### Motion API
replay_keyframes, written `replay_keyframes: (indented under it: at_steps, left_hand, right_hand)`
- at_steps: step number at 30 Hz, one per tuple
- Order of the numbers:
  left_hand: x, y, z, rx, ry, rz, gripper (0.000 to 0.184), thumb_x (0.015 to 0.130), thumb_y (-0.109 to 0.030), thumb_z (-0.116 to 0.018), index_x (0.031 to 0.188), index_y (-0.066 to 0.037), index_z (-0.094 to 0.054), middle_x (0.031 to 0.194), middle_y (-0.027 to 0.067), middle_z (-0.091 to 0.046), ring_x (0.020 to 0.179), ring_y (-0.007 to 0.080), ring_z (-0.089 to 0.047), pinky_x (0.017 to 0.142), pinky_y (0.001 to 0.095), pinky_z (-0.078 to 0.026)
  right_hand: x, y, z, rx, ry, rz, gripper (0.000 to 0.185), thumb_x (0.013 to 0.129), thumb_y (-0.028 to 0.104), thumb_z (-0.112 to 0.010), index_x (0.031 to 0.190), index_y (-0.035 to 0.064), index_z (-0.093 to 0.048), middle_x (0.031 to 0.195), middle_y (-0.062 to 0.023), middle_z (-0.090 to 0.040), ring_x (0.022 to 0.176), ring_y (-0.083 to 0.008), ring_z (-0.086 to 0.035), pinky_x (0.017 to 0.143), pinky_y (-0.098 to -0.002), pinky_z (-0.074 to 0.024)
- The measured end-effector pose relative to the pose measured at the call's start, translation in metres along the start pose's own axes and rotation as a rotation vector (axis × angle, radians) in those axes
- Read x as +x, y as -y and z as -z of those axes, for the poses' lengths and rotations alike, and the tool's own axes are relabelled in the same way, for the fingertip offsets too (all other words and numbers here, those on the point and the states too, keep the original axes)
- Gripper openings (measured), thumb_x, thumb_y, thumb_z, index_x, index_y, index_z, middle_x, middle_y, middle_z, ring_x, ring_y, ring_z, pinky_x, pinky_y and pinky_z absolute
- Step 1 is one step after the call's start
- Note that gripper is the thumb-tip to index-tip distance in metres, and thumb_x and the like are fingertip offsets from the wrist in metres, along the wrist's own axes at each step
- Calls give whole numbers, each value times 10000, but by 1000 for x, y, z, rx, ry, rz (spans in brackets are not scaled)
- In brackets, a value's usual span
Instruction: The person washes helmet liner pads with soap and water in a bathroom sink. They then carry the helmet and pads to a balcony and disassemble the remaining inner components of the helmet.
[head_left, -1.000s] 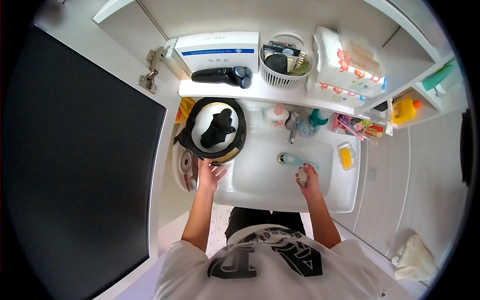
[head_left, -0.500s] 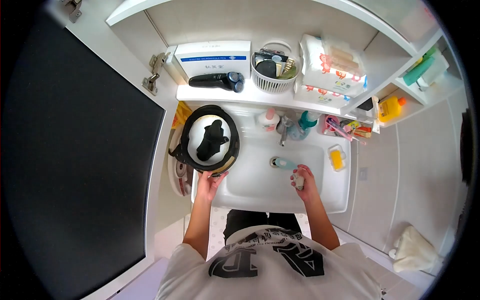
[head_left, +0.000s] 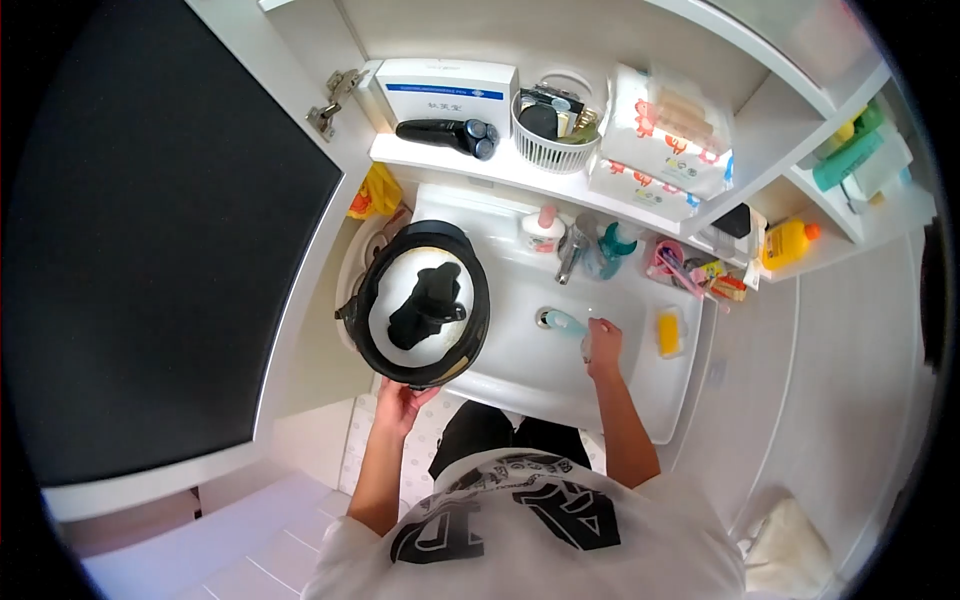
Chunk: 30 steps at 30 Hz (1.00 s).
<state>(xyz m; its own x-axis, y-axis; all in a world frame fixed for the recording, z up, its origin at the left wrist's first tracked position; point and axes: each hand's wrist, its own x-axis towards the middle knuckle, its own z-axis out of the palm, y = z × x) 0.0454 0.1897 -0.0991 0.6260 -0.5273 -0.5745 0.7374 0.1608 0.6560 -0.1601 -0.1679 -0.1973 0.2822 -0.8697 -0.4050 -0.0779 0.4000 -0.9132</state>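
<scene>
My left hand [head_left: 402,402] is closed on the near edge of a round black-rimmed basin [head_left: 478,300], its fingers partly hidden beneath the rim. Inside the basin's white bowl lies a bunched black cloth [head_left: 430,305]. Over the right part of the white sink [head_left: 520,365], my right hand [head_left: 602,346] is closed round something small, mostly hidden by the fingers. A light blue brush-like item [head_left: 566,322] lies in the sink between the drain and my right hand.
Behind the sink are a faucet [head_left: 572,255], a pink-capped bottle [head_left: 543,230] and a teal pump bottle [head_left: 612,248]. Yellow soap [head_left: 668,333] sits at right. The shelf [head_left: 480,169] holds a shaver [head_left: 450,136], a basket [head_left: 550,152] and tissue packs [head_left: 665,135]. A cabinet door [head_left: 150,250] stands open at left.
The basin has moved toward my body with my left hand at its rim, off the sink's back left area. My right hand has turned, its fingers now covering the small item. The view has shifted.
</scene>
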Motion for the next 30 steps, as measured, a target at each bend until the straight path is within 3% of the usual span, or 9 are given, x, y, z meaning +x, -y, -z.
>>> replay_keyframes:
  at_steps: [4, 5, 14, 16, 20, 23, 26, 29, 30]
  left_hand:
    - [-37, 9, -11, -88, -15, 65, 476, 985, -287, -537, 1343, 23, -491, 1146, 196, -686, 991, 340, -714, 883, 454, -618]
    - [-46, 14, -12, -78, -4, 45, 518, 989, -318, -523, 1325, 77, -505, 1183, 232, -670, 1013, 367, -706, 896, 461, -611]
    - [-114, 51, 0, -247, -111, -62, 594, 957, -312, -572, 1392, 74, -445, 1272, 268, -616, 1090, 420, -662, 921, 481, -599]
    - [-124, 61, 10, -244, -149, -102, 715, 929, -358, -604, 1449, 78, -376, 1340, 305, -560, 1143, 493, -615, 950, 477, -586]
    - [-153, 67, 24, -250, -222, -174, 692, 923, -361, -618, 1435, 57, -411, 1317, 277, -587, 1125, 454, -639, 933, 476, -591]
    - [-178, 74, 47, -272, -254, -215, 638, 940, -345, -596, 1428, 33, -432, 1312, 240, -604, 1119, 404, -656, 930, 485, -591]
    - [-197, 82, 71, -361, -277, -254, 616, 953, -332, -576, 1429, 31, -431, 1316, 234, -604, 1137, 397, -648, 930, 494, -590]
    - [-224, 93, 99, -481, -292, -307, 531, 977, -283, -535, 1391, 43, -465, 1263, 226, -637, 1093, 374, -673, 913, 500, -596]
    - [-234, 94, 108, -523, -297, -332, 496, 986, -262, -521, 1371, 49, -482, 1233, 221, -656, 1066, 361, -689, 904, 499, -601]
  right_hand:
    - [0, 11, -3, -131, 28, -245, 234, 900, 163, -627, 692, 94, -545, 561, 1, -452, 436, -146, -472, 383, -318, -342]
    - [3, 7, -1, -141, 42, -274, 236, 900, 154, -621, 687, 93, -540, 559, 6, -443, 441, -146, -469, 394, -319, -347]
    - [17, -20, -6, -9, 128, -411, 214, 922, 296, -636, 850, 116, -547, 641, -26, -543, 447, -180, -513, 361, -332, -367]
    - [19, -22, -4, 161, 294, -503, 255, 925, 354, -640, 878, 119, -552, 681, -30, -568, 533, -203, -564, 423, -350, -419]
    - [25, -26, -1, 321, 634, -617, 309, 902, 398, -675, 975, 109, -597, 775, -66, -617, 708, -244, -636, 584, -404, -508]
    - [11, -27, -13, -1413, 467, 572, 286, 885, 377, -696, 945, 104, -641, 836, -75, -649, 764, -271, -646, 664, -394, -523]
    - [29, -65, -17, -1182, 383, 715, 213, 913, 325, -698, 925, 121, -636, 785, -49, -630, 693, -231, -640, 555, -395, -521]
    - [3, -57, -49, -437, 521, -117, 195, 920, 276, -702, 953, 99, -628, 776, -48, -621, 651, -195, -631, 497, -365, -511]
    - [-12, -56, -63, -436, 568, -136, 196, 922, 272, -701, 953, 96, -622, 777, -45, -619, 636, -186, -625, 483, -355, -506]
